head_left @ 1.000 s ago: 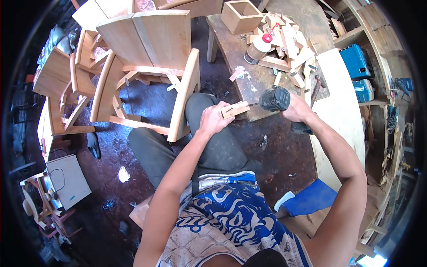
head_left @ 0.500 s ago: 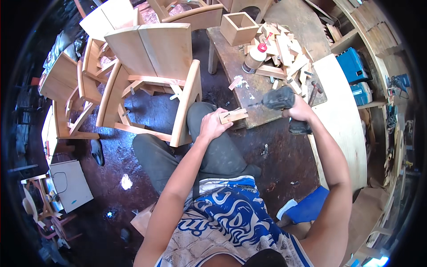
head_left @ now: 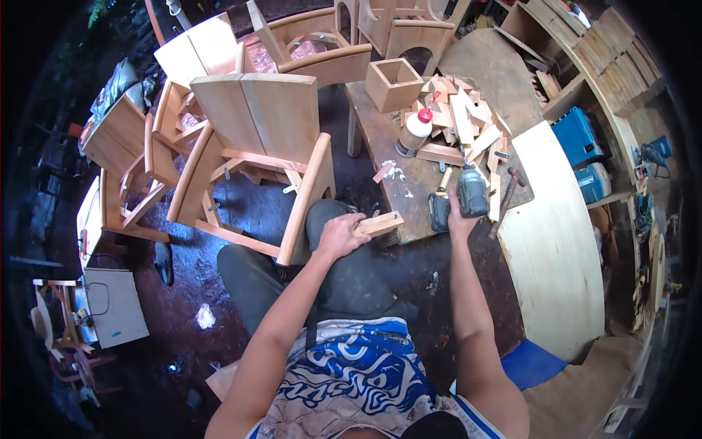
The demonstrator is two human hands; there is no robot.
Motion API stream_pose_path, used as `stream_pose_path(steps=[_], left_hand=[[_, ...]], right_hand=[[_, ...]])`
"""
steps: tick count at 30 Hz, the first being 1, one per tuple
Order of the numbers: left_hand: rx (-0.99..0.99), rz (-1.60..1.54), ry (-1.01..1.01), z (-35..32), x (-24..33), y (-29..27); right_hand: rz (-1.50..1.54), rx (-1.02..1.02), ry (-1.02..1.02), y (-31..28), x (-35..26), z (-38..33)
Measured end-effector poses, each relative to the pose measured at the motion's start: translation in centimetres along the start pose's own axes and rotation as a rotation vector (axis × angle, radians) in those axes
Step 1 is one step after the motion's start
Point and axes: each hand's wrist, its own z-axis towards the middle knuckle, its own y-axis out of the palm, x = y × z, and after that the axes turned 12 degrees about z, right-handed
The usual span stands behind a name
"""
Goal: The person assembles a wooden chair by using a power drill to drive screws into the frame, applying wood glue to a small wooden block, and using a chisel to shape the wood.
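- block (head_left: 378,224): near end covered by the left grip (head_left: 340,235); dark mark on the far end too small to identify.
- drill (head_left: 474,196): handle largely obscured by the right grip (head_left: 459,219).
- offcuts (head_left: 479,113): lower pieces concealed beneath the upper ones.
- worktop (head_left: 420,183): partly covered by the offcuts and the box (head_left: 386,94).
- rear chair (head_left: 422,31): top cut off by the upper edge.
- blue sheet (head_left: 534,364): partly hidden behind the right arm (head_left: 475,318).
- clutter (head_left: 53,175), left rim: too dark and blurred to distinguish.
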Motion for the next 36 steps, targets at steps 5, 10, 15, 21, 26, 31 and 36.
stream_pose_path(steps=[5,10,15,21,26,31,36], left_hand=[[-0.315,0.267,-0.088,2.1,2.0,-1.1],[-0.428,-0.591,-0.286,2.6,-1.6,-1.0],[-0.29,-1.69,-0.236,-1.5,-3.4,-2.2],[-0.089,-1.812,-0.127,-2.9,-3.7,-5.1],[0.052,-1.78,-0.112,-4.6,-3.6,-6.6],[0.263,-1.718,-0.162,-7.2,-5.2,-5.8],[0.33,-1.659,-0.054,-8.9,-3.4,-7.7]], right_hand=[[0.055,0.077,0.087,-1.3,-0.6,-2.8],[0.092,0.13,0.111,-0.1,-1.6,-11.1],[1.053,-0.016,1.05,9.6,-3.0,-3.0],[1.816,0.414,1.386,19.2,3.0,8.6],[1.721,0.637,1.419,20.3,10.4,15.3],[1.804,0.287,1.543,21.6,7.6,13.2],[1.566,-0.071,1.251,19.2,-6.8,7.0]])
